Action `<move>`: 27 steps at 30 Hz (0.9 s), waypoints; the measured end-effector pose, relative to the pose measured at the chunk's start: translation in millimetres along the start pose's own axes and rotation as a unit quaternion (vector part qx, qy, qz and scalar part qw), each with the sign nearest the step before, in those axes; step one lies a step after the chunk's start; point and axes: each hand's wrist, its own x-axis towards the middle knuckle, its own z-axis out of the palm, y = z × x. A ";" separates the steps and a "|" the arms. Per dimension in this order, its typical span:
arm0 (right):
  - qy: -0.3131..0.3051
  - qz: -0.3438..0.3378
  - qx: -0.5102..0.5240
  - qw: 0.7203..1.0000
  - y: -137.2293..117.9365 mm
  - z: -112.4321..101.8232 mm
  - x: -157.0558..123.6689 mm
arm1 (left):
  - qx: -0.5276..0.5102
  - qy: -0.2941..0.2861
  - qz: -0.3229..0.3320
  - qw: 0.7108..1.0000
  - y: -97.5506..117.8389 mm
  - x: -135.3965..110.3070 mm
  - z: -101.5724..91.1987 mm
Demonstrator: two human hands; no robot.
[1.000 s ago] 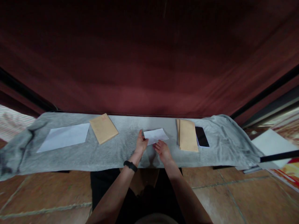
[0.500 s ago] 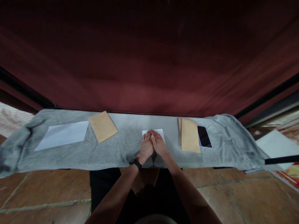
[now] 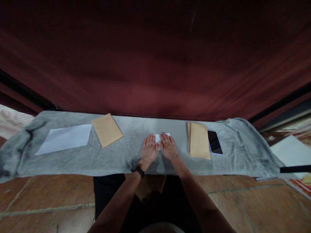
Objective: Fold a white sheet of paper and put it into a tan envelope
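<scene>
A small piece of white paper (image 3: 157, 138) lies on the grey cloth (image 3: 132, 136) straight in front of me, mostly covered by my hands. My left hand (image 3: 149, 149) rests flat over its left side, fingers stretched forward. Over the right side my right hand (image 3: 168, 146) lies flat as well, its fingers slightly spread. The thumbs come close together in the middle, and a strip of the paper shows between the hands. A dark band sits on my left wrist.
To the left are a larger white sheet (image 3: 65, 139) and a brown envelope (image 3: 107, 130). On the right, a small stack of brown envelopes (image 3: 199, 140) lies beside a phone (image 3: 214, 142). A dark red curtain (image 3: 150, 81) hangs behind the cloth-covered surface.
My hands have moved apart from lying together over the paper's middle, the left one leftward and the right one rightward. Paper now shows between them.
</scene>
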 end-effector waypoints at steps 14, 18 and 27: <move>0.064 0.037 -0.070 0.995 28.3 -1.8 -15.4 | 0.020 0.017 -0.041 0.999 -12.8 -6.6 -6.0; 0.068 0.072 -0.085 0.991 32.8 -6.7 -17.8 | 0.021 0.022 -0.043 0.999 -14.1 -7.6 -7.4; 0.009 0.002 -0.002 1.000 -22.6 -5.2 -14.9 | 0.003 0.019 -0.037 0.999 -11.7 -11.1 -12.0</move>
